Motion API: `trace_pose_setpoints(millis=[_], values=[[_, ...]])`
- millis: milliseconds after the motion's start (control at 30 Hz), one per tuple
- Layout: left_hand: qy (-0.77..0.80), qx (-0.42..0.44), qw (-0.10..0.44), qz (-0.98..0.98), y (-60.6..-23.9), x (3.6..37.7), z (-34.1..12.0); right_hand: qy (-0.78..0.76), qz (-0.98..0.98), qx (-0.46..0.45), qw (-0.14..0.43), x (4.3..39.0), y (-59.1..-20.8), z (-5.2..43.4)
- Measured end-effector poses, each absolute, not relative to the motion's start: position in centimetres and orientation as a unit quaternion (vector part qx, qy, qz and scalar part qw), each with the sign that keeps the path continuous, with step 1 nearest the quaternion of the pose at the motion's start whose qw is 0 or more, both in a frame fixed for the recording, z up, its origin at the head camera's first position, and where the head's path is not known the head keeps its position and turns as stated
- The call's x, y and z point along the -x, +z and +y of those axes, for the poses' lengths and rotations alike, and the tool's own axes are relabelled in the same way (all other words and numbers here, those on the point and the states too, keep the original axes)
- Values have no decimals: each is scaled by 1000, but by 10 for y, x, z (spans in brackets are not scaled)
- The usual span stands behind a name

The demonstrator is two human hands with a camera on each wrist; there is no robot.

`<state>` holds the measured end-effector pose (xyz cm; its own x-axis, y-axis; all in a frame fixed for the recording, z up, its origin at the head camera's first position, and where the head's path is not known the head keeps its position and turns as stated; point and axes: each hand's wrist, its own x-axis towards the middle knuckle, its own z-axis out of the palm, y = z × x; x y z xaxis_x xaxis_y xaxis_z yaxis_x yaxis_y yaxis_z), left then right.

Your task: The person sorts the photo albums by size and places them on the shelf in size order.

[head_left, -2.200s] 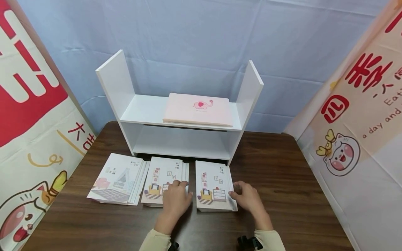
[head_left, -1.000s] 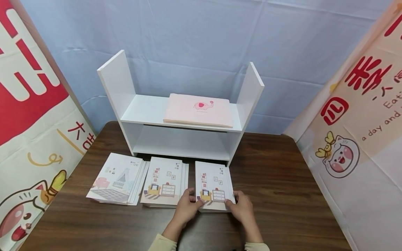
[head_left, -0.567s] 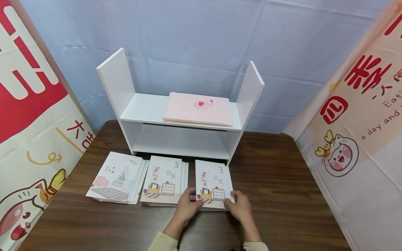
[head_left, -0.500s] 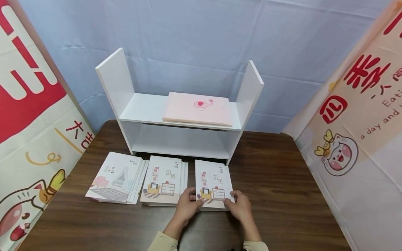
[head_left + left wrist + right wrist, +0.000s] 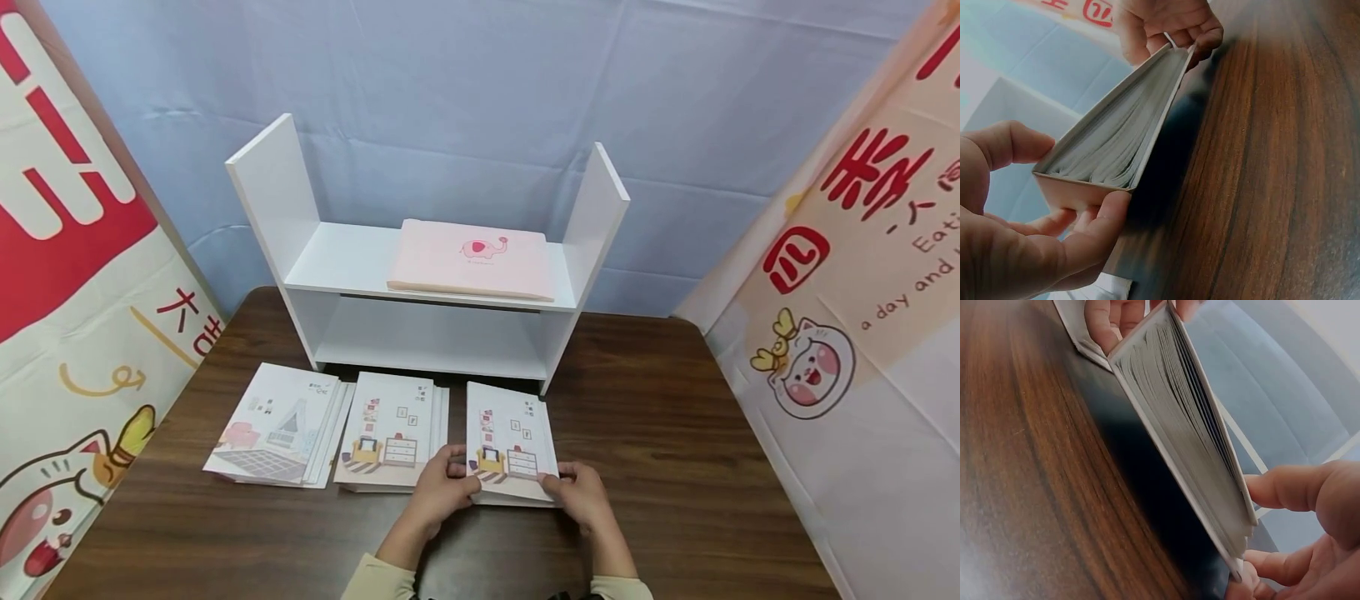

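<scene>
A photo album (image 5: 510, 433) with a white cover, printed with a yellow armchair and a chest of drawers, lies on the right of the row. My left hand (image 5: 441, 487) grips its left side at the thick spine, thumb on the cover and fingers below, as the left wrist view shows. On the opposite side my right hand (image 5: 581, 493) pinches the loose edges of both covers between thumb and fingers. The right wrist view shows the page edges (image 5: 1175, 431) fanned between the covers. A dark shadow lies on the table beside the album's lower cover.
Left of it sit a stack of albums with the same armchair cover (image 5: 386, 425) and another stack with a house-like drawing (image 5: 273, 425). Behind stands a white two-tier shelf (image 5: 431, 337); a pink elephant-print album (image 5: 472, 258) lies on its upper board. The table (image 5: 660, 467) is dark wood.
My left hand has moved right, from the middle stack to the right-hand album's spine side. My right hand has shifted from beside that album to pinching its lower right edge. The stacks stay put.
</scene>
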<state>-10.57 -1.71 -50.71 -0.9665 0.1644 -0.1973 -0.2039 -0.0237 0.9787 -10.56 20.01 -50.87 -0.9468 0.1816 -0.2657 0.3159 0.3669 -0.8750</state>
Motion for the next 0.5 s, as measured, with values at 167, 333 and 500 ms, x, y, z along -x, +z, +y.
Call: trace_pose_setpoints(millis=[167,333,500], values=[[718,14,143,681,-506,106,-20,-557,814,-153,60,105,-508,200],[723,25,147,675,-502,102,-22,-589,788,-170,55,100,-507,196],[724,25,144,674,-499,99,-24,-626,758,-179,42,95,-507,193]])
